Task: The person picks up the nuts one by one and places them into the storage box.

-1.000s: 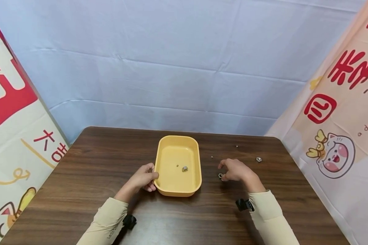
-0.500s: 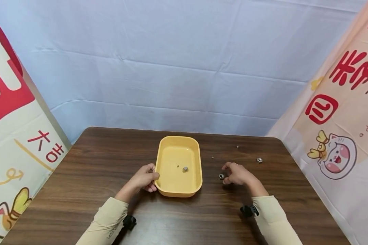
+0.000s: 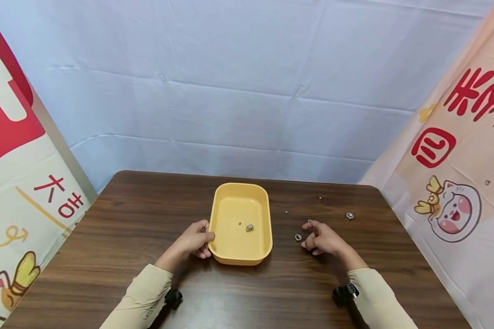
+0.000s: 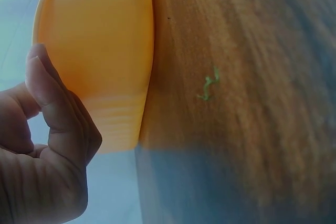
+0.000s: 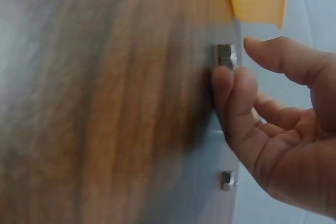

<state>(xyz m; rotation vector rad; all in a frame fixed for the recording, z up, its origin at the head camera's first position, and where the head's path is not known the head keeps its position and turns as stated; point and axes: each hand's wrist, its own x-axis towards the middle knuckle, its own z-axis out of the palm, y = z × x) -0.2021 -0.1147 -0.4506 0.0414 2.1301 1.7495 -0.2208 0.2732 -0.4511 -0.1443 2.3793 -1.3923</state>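
My left hand (image 3: 195, 239) pinches the left rim of a yellow plastic tray (image 3: 240, 261), thumb over the edge and fingers outside. In the left wrist view those fingers (image 4: 63, 108) lie along the tray's orange-looking wall (image 4: 105, 40). Inside the tray lie a metal hex nut (image 3: 249, 228) and a much smaller metal piece (image 3: 239, 223). To the right, my right hand (image 3: 324, 238) hovers low over the table, thumb apart from the fingers. Just left of its fingertips sits another hex nut (image 3: 298, 237); in the right wrist view this nut (image 5: 227, 56) appears just beyond the fingertips.
Farther right on the brown wooden table (image 3: 148, 205) lies a hex nut (image 3: 349, 215). Two tiny metal pieces sit behind the right hand, one nearer the tray (image 3: 286, 212), one farther back (image 3: 319, 198). A pale cloth (image 3: 230, 91) hangs behind the table, with printed banners at both sides.
My right hand has drawn back to the right from the nearby hex nut, and its fingers have spread. The nut stays on the table. My left hand keeps its grip on the tray.
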